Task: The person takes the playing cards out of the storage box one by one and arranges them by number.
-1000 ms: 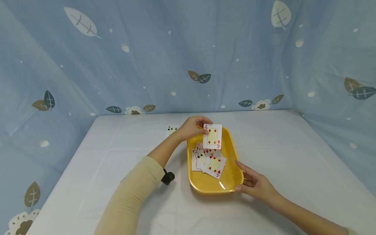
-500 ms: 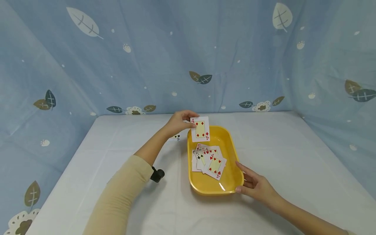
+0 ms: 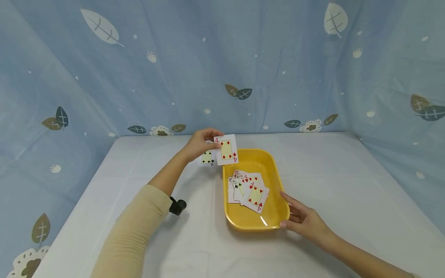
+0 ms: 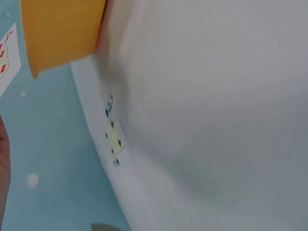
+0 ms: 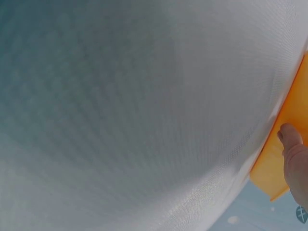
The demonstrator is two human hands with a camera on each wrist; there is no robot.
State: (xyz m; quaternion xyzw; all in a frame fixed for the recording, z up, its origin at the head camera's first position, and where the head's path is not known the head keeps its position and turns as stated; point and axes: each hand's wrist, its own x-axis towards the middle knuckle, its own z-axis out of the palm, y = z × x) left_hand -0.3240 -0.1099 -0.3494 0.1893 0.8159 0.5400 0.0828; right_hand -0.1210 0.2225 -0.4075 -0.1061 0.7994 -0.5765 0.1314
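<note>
My left hand (image 3: 201,144) pinches a four of diamonds playing card (image 3: 226,150), its face showing, over the left back edge of a yellow plastic tub (image 3: 279,185). Behind it a four of spades (image 3: 207,157) lies on the white table, partly covered by the hand and the held card; the left wrist view shows that four of spades (image 4: 113,134) more fully. Several cards overlap inside the tub, with a four of hearts (image 3: 255,197) on top. My right hand (image 3: 306,222) holds the tub's right front corner, thumb and index finger at the rim.
A white cloth (image 3: 340,185) covers the table. Blue leaf-patterned fabric (image 3: 194,69) hangs behind and at both sides. A black device (image 3: 177,206) is at my left wrist.
My left hand has carried the four of diamonds leftward and slightly back, from over the tub to its left edge. The four of spades shows more fully. My right hand stays put.
</note>
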